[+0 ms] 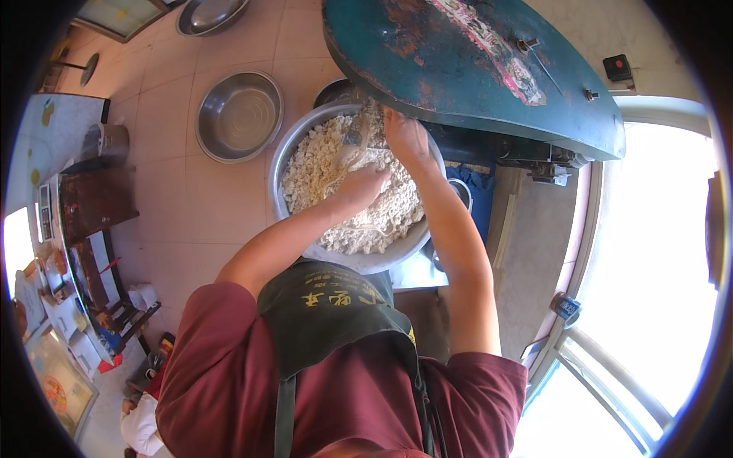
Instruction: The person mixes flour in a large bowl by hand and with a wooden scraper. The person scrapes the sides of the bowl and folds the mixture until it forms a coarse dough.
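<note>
A large metal basin in front of me holds a heap of pale, crumbly dough. My left hand is over the heap, its fingers curled closed; what they hold, if anything, is hidden. Farther back, my right hand reaches over the basin's far right side, close below the edge of the green machine. Its fingers are bent together, and their tips are partly out of sight. Between the hands and the far rim lies a translucent, film-like thing that I cannot make out clearly.
The machine's worn green body overhangs the basin's far right. An empty steel basin stands on the tiled floor to the left, with another basin farther off. A wooden cabinet is at the left, and a person in white sleeves at the lower left.
</note>
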Motion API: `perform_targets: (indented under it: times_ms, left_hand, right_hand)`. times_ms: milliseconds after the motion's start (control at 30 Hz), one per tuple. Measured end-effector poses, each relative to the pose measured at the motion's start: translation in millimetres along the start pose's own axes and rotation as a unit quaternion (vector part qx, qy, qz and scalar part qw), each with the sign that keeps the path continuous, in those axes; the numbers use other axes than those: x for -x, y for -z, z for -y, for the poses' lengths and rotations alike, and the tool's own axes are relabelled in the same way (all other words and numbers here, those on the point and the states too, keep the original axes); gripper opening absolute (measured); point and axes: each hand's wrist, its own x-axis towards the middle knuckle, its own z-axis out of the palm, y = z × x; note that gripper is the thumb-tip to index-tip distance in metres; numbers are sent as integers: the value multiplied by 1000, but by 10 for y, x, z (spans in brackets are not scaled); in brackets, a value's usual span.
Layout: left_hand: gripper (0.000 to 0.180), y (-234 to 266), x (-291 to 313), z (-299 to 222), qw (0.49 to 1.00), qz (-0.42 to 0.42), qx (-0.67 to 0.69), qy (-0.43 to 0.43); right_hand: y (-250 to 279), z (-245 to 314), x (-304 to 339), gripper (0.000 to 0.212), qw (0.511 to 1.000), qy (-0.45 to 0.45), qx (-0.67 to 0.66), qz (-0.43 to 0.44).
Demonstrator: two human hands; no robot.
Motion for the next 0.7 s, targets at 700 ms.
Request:
perform_targets:
  times_ms: [700]
  left_hand:
    - [60,713,-616,-84,989,-133,-3,56]
  right_hand:
    - [624,22,236,27,989,-48,-136,39]
